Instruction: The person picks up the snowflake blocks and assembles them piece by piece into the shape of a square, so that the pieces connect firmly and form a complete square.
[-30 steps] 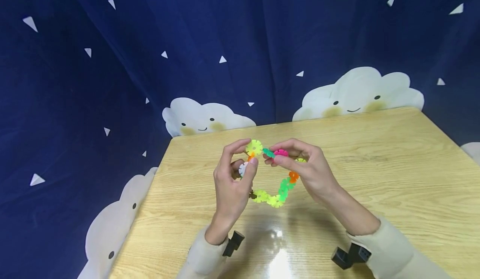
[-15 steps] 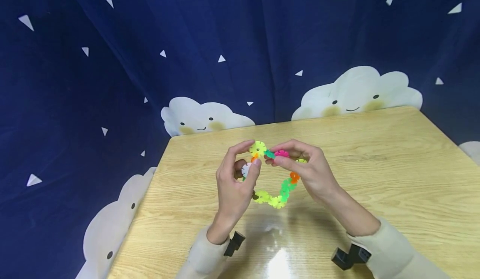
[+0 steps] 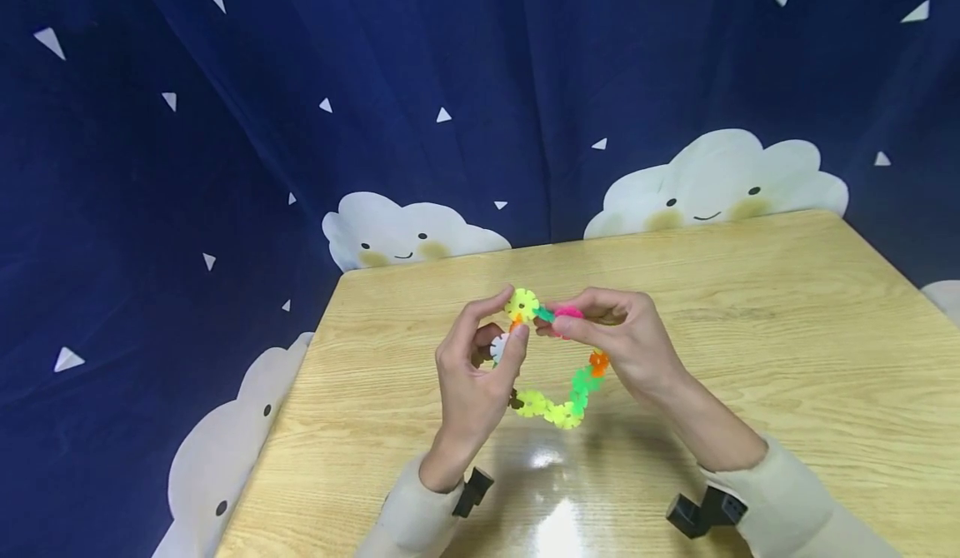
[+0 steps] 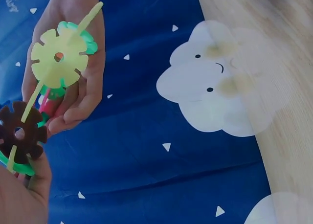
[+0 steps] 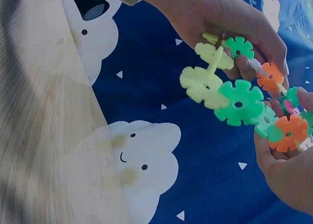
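Observation:
Above the table, both hands hold a ring-like chain of notched plastic snowflake discs. My left hand (image 3: 476, 366) pinches the chain's left side, its fingertips at a yellow disc (image 3: 522, 305) and its thumb by an orange one. A white disc (image 3: 498, 347) shows behind that thumb. My right hand (image 3: 630, 341) pinches a pink disc (image 3: 567, 318) between thumb and fingers. A dark green disc (image 3: 545, 315) meets the yellow disc; how deep their slots sit is too small to tell. Below hang yellow and green discs (image 5: 238, 104), an orange disc (image 5: 289, 133) and a brown disc (image 4: 22, 133).
The wooden table (image 3: 750, 333) lies under both hands. A dark blue curtain (image 3: 420, 58) with white triangles and smiling clouds (image 3: 720, 183) hangs behind it and along its left. Black wrist cameras (image 3: 705, 515) sit on both cuffs.
The left hand has moved right, bringing the yellow disc against the dark green one, which stood apart a second ago. The whole chain has since dropped slightly.

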### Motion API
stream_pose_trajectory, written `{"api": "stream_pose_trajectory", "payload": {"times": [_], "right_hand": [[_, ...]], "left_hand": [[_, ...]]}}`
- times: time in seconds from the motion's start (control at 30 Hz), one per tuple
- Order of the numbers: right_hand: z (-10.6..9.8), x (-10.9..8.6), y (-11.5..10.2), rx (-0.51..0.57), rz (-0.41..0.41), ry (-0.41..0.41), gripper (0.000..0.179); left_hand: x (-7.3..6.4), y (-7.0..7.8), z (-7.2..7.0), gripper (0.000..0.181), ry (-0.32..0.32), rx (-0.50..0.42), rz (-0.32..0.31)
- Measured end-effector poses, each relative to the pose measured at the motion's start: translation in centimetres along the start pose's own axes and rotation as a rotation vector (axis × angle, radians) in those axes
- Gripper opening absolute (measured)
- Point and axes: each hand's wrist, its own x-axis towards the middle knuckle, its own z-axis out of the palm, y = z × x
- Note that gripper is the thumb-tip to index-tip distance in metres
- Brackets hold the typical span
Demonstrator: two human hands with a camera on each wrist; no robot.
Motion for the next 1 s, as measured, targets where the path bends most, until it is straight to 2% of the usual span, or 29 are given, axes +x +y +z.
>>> {"api": "stream_pose_trajectory", "payload": {"times": [0.33, 0.43, 0.53, 0.63, 0.77, 0.9, 1.0], "right_hand": [[-0.5, -0.4, 0.0, 0.02, 0.008, -0.036, 0.016], [-0.5, -0.4, 0.0, 0.004, 0.025, -0.028, 0.015], [-0.5, -0.5, 0.1, -0.017, 0.041, -0.019, 0.013], [-0.7, -0.5, 0.2, -0.023, 0.049, -0.009, 0.011], [-1.2, -0.8, 0.0, -0.055, 0.077, 0.019, 0.022], [-2.0, -1.5, -0.2, -0.08, 0.081, 0.071, 0.035], [-2.5, -2.2, -0.1, -0.068, 0.075, 0.089, 0.03]], "left_hand": [[-0.1, -0.4, 0.1, 0.034, -0.073, -0.05, 0.04], [-0.3, -0.6, 0.3, 0.034, -0.084, -0.057, 0.029], [-0.5, -0.7, 0.5, 0.034, -0.081, -0.071, -0.008], [-0.6, -0.8, 0.9, 0.035, -0.07, -0.095, -0.072], [-0.5, -0.7, 1.6, 0.036, -0.043, -0.116, -0.158], [0.2, -0.5, 1.9, 0.036, 0.01, -0.161, -0.216], [0.8, -0.6, 1.8, 0.038, 0.066, -0.21, -0.237]]}}
